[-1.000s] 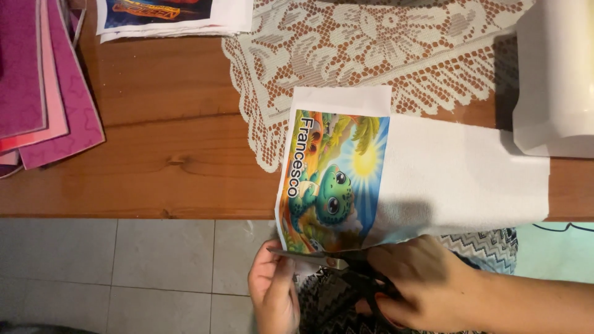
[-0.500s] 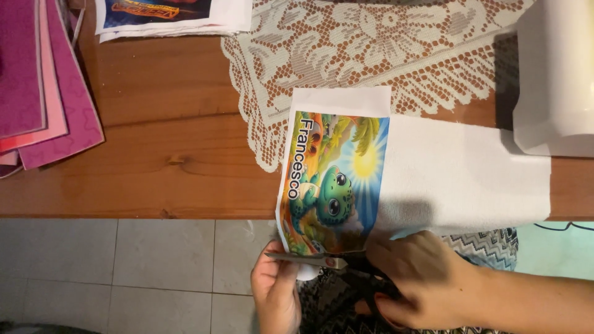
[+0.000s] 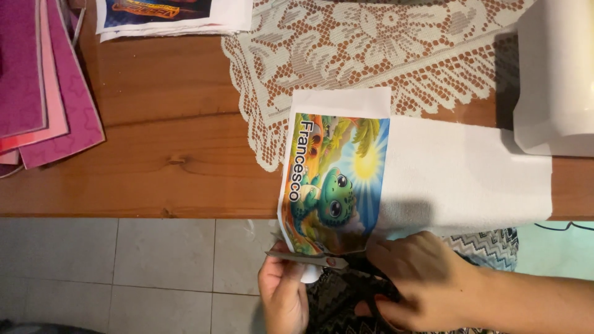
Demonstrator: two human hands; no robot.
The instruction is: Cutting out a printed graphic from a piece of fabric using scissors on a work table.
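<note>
Head view: The right hand (image 3: 427, 278) was closed around the dark handles of a pair of scissors (image 3: 309, 258), whose slim metal blades pointed toward 9 o'clock across the lower edge of a printed fabric sheet (image 3: 337, 179). The left hand (image 3: 283, 291) was pinching the sheet's bottom edge, just under the blades, thumb and fingers pressed together on the cloth. The sheet was white, soft and rectangular, with a bright cartoon panel of a green creature under a sun; it lay half on the wooden table (image 3: 161, 161) and overhung the table's near edge. At 12 o'clock from the sheet lay a cream lace doily (image 3: 371, 49), openwork with a scalloped rim, touching the sheet's top. At 10 o'clock were stacked pink and magenta felt sheets (image 3: 43, 86). A smooth white appliance (image 3: 557, 74) stood at 2 o'clock. Grey floor tiles (image 3: 124, 266) showed below.
</note>
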